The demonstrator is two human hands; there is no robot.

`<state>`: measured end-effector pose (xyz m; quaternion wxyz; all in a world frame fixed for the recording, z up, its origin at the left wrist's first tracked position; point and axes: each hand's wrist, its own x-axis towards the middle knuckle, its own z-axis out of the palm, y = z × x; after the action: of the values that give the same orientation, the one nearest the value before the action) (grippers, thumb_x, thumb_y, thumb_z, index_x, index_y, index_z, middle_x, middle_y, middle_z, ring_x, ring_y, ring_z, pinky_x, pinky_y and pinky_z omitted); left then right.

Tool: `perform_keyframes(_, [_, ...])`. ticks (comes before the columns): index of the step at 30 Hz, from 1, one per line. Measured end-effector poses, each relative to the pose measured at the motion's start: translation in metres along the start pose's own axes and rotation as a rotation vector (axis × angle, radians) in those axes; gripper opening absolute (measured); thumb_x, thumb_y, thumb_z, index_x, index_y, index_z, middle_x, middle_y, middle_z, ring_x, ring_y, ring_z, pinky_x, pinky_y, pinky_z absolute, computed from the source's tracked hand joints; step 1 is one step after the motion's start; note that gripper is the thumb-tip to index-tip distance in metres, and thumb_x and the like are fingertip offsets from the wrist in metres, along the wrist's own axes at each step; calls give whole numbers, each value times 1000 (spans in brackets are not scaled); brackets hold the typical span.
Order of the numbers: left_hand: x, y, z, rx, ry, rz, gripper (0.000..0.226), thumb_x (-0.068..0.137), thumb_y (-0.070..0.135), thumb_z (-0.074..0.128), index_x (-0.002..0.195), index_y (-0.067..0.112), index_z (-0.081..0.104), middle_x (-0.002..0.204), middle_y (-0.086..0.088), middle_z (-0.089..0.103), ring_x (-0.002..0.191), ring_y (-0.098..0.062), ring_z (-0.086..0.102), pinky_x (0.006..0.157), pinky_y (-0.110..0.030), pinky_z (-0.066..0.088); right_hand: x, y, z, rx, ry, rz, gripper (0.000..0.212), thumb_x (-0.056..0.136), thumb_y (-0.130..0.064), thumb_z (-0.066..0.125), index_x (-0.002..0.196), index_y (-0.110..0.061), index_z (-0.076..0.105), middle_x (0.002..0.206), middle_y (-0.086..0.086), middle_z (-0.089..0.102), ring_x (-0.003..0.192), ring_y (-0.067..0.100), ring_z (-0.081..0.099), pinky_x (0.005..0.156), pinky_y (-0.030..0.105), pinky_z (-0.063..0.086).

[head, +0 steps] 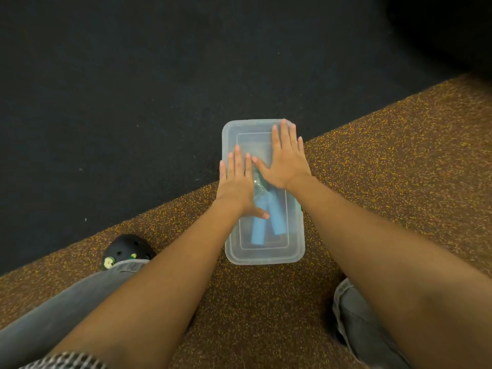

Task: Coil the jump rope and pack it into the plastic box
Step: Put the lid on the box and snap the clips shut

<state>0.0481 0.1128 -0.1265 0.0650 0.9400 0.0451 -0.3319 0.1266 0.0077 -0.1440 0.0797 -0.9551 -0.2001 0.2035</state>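
Note:
A clear plastic box [266,255] lies on the floor in front of me with its translucent lid on top. Through the lid I see the jump rope's two blue handles [259,233] side by side near the close end, and a bit of coiled rope between my hands. My left hand [237,183] lies flat on the lid's left side, fingers spread, thumb pointing right. My right hand [286,158] lies flat on the far right part of the lid, fingers apart. Neither hand grips anything.
The box straddles the line between a dark floor mat [133,89] and a brown speckled floor [399,169]. My black shoe [125,251] and grey trouser legs [356,328] flank the near floor on both sides.

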Motion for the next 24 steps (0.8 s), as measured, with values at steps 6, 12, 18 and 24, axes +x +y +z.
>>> perform_keyframes(6, [-1,-2,-1,4,-4,8,139,58,73,63,138,4,-27,148,-21,-33,138,-36,-27,113,-48,-12,1,0,-8,28,-57,17,84,87,-58,33,146,-10,-2,157,9,-13,144,26,-15,117,48,3])
perform_keyframes(12, [-18,-11,3,-285,210,93,108,75,59,58,146,10,-7,155,-15,-16,143,-29,-14,114,-42,-9,-14,2,-21,346,-60,120,77,91,-45,42,146,-13,-1,157,10,-10,144,29,-13,116,45,-2])
perform_keyframes(18, [-50,-23,27,-1115,246,-509,74,87,45,50,145,11,18,156,-14,14,142,-29,18,113,-43,21,-69,21,5,1093,-44,747,78,86,-49,51,145,-13,14,152,12,26,137,31,29,113,45,26])
perform_keyframes(24, [-54,-39,30,-1493,-190,-516,61,89,49,46,137,12,38,144,-10,42,128,-28,42,110,-46,26,-86,39,13,1327,-373,747,42,84,-55,51,110,-22,58,112,3,66,104,24,61,98,45,45])
